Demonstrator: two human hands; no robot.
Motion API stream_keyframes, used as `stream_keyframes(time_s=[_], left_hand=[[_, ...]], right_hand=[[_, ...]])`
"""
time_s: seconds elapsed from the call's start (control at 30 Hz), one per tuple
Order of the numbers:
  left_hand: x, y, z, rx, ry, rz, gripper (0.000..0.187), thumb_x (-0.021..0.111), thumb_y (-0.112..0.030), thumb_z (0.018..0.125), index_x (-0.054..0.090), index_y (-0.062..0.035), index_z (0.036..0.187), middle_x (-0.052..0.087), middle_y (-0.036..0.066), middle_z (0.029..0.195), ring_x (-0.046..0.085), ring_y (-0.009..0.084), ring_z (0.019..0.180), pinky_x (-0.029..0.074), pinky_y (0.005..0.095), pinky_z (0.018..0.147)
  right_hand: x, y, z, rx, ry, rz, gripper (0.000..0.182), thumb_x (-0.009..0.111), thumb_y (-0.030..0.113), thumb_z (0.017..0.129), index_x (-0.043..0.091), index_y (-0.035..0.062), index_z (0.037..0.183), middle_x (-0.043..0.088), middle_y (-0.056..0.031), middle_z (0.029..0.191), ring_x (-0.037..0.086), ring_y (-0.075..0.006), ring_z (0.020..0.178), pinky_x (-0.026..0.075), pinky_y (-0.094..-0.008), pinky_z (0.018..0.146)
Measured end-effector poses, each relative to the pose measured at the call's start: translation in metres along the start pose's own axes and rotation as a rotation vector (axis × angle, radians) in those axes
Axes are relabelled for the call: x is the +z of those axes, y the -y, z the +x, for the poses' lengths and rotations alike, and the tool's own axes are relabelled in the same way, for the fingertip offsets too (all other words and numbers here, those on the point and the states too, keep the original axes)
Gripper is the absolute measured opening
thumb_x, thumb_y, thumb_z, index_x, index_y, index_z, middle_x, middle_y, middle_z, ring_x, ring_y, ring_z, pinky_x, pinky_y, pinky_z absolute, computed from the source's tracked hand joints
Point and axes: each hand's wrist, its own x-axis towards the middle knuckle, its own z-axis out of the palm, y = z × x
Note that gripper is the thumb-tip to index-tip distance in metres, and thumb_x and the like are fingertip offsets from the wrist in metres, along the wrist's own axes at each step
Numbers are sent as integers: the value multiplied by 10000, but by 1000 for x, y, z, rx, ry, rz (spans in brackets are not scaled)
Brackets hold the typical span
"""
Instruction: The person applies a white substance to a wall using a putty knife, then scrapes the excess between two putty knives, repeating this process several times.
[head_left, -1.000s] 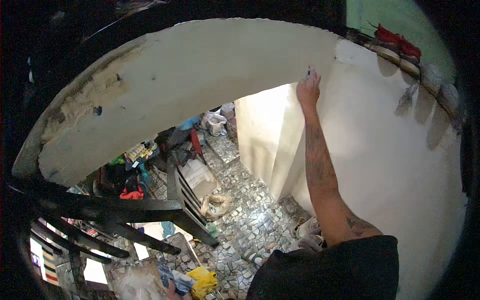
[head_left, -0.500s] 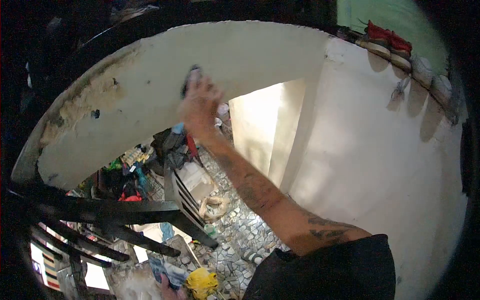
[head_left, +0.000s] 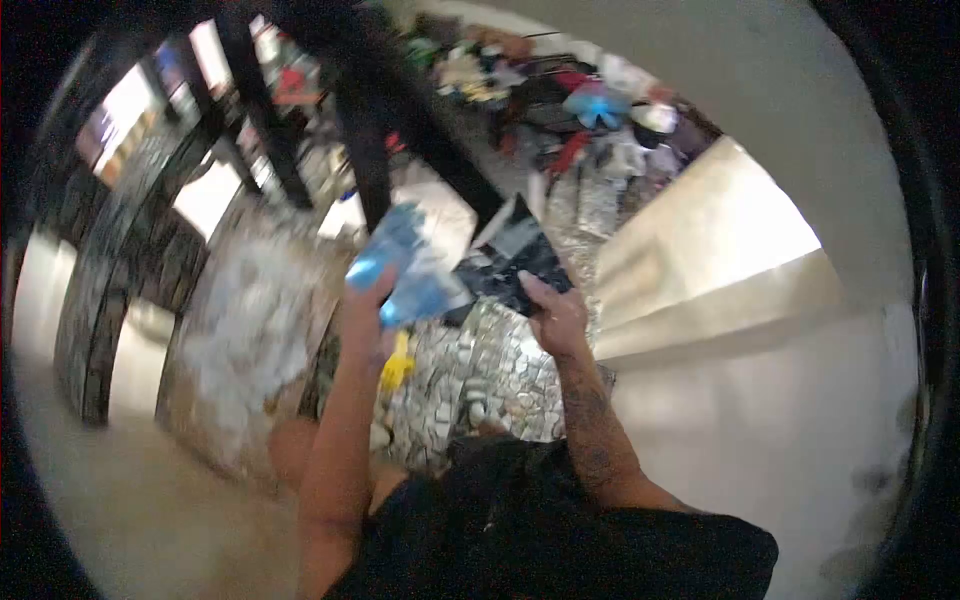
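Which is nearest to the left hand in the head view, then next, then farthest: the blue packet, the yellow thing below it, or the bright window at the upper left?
1. Blue packet: in the left hand itself, sticking up from the fingers.
2. Yellow thing: just below and right of that hand, over the mosaic floor.
3. Bright window: far off, upper left.

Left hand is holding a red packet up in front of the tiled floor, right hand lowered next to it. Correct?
Not quite: the packet in the left hand is blue, not red, as the head view shows. The right hand is lowered beside it, above the tiled floor.
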Motion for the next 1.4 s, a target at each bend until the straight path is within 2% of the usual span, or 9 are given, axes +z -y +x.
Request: stream_keyframes(time_s=[0.3,0.5,0.67,0.87,0.93,1.03,1.13,1.23,1.4], left_hand=[[-14,-2,4,-133,-71,-301,273,598,-29,789,520,15,1047,599,99,929,605,190,798,531,310,677],[-26,-10,7,-58,-193,202,403,623,-9,763,460,24,1131,573,127,966,599,193,801,499,293,731],[-54,46,22,-216,-64,202,221,622,-165,784,592,23,894,604,78,800,549,137,737,436,323,637],[-43,31,16,-64,-400,909,455,610,-223,783,490,69,1111,543,239,1086,508,340,1026,374,384,893],[-87,78,40,-124,-253,606,704,630,-211,771,268,65,1308,355,243,1321,409,339,1174,298,371,995],[-39,24,20,-92,-372,687,524,603,-90,796,366,68,1235,478,189,1161,477,262,1051,364,329,919],[-58,27,25,-173,-403,449,524,613,-144,804,386,74,1223,477,188,1162,471,270,1061,367,340,913],[-126,89,59,-41,-467,519,597,632,-232,797,380,81,1238,462,204,1194,448,292,1109,355,367,926],[-121,80,55,-136,-252,776,592,644,-263,783,410,56,1223,455,211,1202,455,298,1092,383,393,878]], right_hand=[[51,-60,-7,-490,375,-287,502,534,29,665,426,47,1155,451,-135,1081,441,-282,1032,358,-336,901],[19,-105,-21,77,468,-221,789,315,-223,529,396,71,1257,422,-158,1189,412,-295,1120,297,-368,997],[48,-48,28,-295,588,-437,626,496,-97,628,464,117,1215,480,-173,1101,465,-349,1041,391,-370,883],[75,-99,15,-296,748,-620,634,485,-83,602,512,129,1199,532,-126,1146,483,-317,1087,338,-373,969],[74,-129,-5,-400,678,-677,516,483,29,705,506,139,1208,503,-132,1207,464,-316,1126,313,-405,995],[59,-86,-8,-241,810,-609,553,524,11,726,458,154,1257,484,-134,1225,458,-326,1137,345,-445,982],[34,-95,-15,-202,848,-444,549,520,-21,732,449,118,1258,472,-127,1246,463,-323,1138,388,-438,951],[4,-89,-34,590,527,472,519,501,-54,737,448,61,1240,462,-158,1258,472,-326,1137,396,-445,952],[-33,-65,-45,564,3,1354,481,483,-103,690,465,-55,1167,563,-186,1107,564,-339,1003,440,-465,912]])
